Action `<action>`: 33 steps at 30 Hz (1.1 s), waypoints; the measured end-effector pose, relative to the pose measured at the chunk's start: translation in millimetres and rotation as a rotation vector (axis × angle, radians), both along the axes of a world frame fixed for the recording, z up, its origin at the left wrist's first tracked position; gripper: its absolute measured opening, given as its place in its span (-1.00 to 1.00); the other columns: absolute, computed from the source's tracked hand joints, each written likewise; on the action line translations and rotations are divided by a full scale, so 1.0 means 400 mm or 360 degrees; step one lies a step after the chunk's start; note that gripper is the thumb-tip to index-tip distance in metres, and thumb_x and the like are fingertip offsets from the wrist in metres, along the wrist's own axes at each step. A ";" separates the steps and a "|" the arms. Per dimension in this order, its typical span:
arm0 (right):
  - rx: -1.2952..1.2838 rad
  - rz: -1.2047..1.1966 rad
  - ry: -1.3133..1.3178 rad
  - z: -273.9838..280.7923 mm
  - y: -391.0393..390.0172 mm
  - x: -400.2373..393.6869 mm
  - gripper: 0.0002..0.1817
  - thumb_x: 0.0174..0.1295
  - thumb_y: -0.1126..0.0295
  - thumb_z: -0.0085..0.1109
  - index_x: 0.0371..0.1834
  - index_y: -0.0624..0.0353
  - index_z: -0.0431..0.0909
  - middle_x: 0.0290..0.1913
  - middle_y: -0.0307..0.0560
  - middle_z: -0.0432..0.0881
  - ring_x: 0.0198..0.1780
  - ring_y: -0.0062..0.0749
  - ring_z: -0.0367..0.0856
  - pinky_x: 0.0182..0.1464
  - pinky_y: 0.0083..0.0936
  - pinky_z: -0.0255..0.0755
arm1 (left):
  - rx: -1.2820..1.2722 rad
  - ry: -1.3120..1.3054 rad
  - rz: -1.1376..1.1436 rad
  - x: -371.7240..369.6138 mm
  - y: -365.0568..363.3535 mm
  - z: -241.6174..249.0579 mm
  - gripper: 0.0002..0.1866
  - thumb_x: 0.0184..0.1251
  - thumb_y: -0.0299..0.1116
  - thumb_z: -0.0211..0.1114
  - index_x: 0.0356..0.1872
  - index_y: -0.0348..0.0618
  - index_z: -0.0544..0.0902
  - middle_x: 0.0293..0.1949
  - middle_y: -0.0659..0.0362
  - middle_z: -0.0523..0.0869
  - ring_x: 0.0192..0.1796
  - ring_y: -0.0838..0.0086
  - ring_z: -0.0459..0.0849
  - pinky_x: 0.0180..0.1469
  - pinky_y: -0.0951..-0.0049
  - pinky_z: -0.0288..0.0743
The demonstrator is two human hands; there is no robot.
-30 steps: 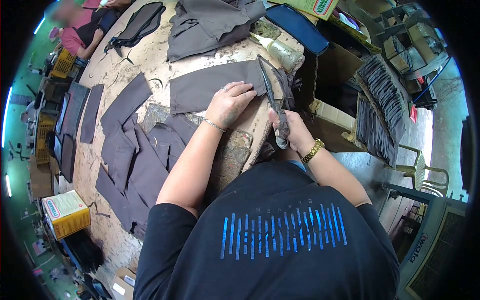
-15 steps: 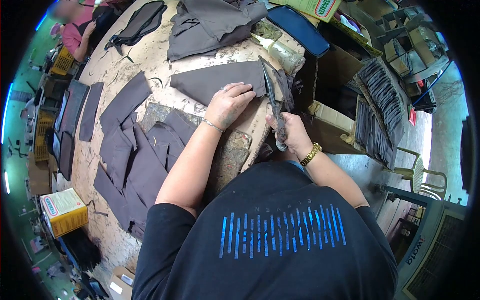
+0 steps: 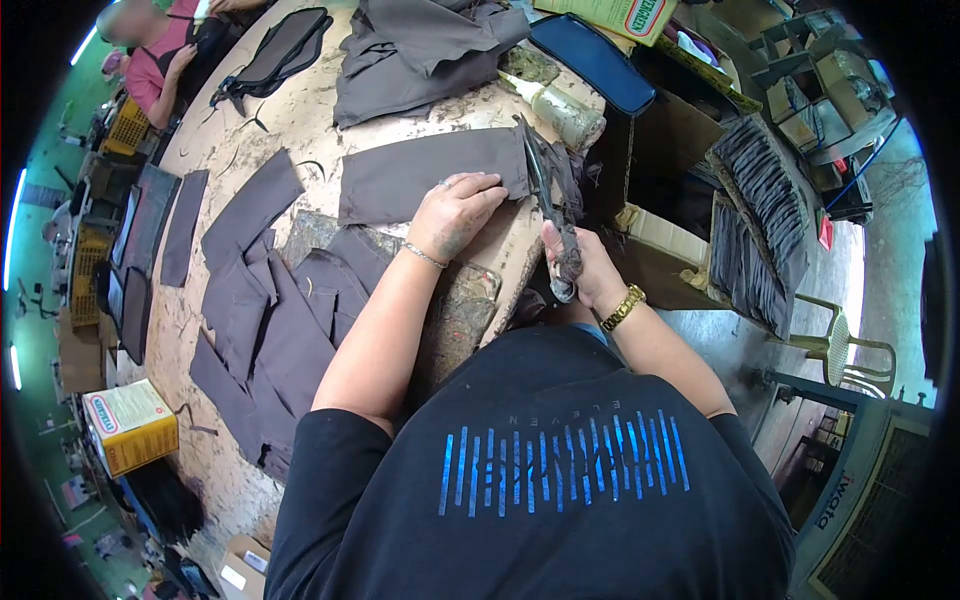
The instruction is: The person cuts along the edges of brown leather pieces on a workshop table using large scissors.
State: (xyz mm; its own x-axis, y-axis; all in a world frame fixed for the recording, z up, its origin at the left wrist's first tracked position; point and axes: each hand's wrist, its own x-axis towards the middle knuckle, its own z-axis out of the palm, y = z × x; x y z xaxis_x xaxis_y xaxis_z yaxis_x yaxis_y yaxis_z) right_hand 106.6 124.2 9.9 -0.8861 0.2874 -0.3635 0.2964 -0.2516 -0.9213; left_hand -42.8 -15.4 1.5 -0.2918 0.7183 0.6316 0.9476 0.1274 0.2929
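Note:
My left hand (image 3: 456, 222) lies flat with fingers stretched over the right part of a grey-brown fabric piece (image 3: 405, 172) at the table's edge. In my right hand (image 3: 592, 272) is a pair of scissors (image 3: 545, 190), its handles wrapped in grey material. The blades point away from me along the right end of the piece, close beside my left fingertips. Dark fabric scraps (image 3: 572, 178) hang just right of the blades. More cut grey-brown pieces (image 3: 270, 300) lie overlapping to the left of my left forearm.
A heap of grey-brown fabric (image 3: 425, 55) lies at the far side of the table (image 3: 200, 320). A glue-smeared bottle (image 3: 565, 112) and a blue case (image 3: 595, 62) are beyond the scissors. Boxes of stacked dark pieces (image 3: 755, 220) stand right. A yellow-white tin (image 3: 130, 425) stands left; a person (image 3: 165, 65) sits far left.
The left end of the fabric piece has swung toward me and now shows broader. My right hand and the scissors have shifted slightly; my left hand stays flat on the piece.

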 end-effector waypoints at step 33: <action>0.0977 0.0265 -0.0139 -0.018 0.039 0.073 -0.40 -0.06 -0.13 0.23 -0.72 0.26 0.36 -0.74 -0.19 0.34 -0.65 -0.58 0.24 -0.55 -0.53 0.26 | 0.2156 -0.1736 0.0576 0.022 -0.093 0.149 -0.74 0.30 -0.49 -0.09 -0.01 -0.32 0.26 -0.01 0.04 0.40 0.03 0.38 0.40 0.10 0.38 0.30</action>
